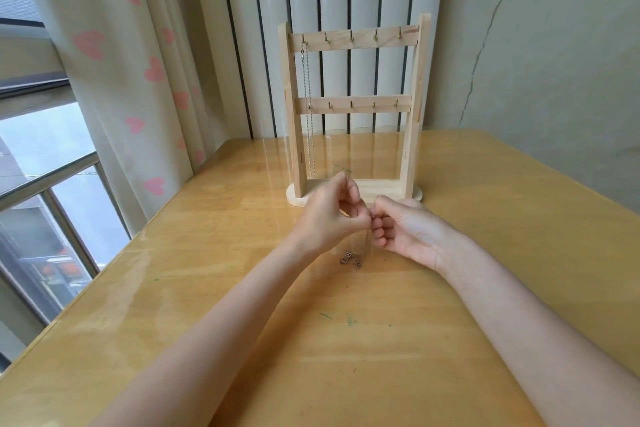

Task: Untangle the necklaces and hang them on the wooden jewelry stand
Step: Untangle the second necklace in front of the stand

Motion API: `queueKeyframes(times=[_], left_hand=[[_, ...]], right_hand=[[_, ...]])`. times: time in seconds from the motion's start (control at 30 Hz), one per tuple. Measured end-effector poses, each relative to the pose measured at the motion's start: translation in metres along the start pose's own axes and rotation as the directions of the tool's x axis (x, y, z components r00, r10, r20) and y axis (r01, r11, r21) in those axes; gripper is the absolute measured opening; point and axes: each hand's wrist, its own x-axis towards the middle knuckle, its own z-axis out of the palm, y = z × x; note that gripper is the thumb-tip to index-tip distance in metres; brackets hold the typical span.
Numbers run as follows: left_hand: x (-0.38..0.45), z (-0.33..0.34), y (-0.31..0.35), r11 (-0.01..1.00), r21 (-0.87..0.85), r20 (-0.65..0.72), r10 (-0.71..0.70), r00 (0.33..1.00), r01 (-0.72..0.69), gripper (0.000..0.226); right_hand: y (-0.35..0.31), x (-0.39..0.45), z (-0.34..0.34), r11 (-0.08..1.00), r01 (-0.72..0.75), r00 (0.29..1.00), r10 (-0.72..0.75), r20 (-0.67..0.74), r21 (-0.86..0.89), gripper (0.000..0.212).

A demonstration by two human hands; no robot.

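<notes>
2 hands [367, 222] pinch necklace [351, 258] (chain barely visible).

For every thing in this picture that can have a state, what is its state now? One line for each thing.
wooden jewelry stand: upright on the table
silver necklace: hung on the top left hook
thin necklace: pinched between both hands, charms dangling near the table
left hand: closed on the thin necklace
right hand: closed on the thin necklace
other hooks: empty
</notes>
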Motion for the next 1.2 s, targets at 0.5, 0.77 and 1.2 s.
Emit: queueKeyframes(times=[0.5,0.77,1.2], left_hand=[[0.000,0.002,0.003,0.975,-0.132,0.063,-0.172,0.983,0.179,0.016],[-0.001,-0.003,0.006,0.865,0.476,0.035,0.161,0.986,-0.158,0.014],[0.001,0.001,0.008,0.990,-0.014,-0.131,-0.139,0.982,0.138,0.019]], right_hand=[[0.000,0.000,0.003,0.998,-0.016,1.000,0.017,-0.021,0.059,0.018],[0.005,0.002,0.006,1.000,0.017,0.997,-0.018,-0.078,-0.014,0.017],[0.001,0.000,0.010,0.997,0.075,0.994,-0.074,-0.081,0.021,0.019]])
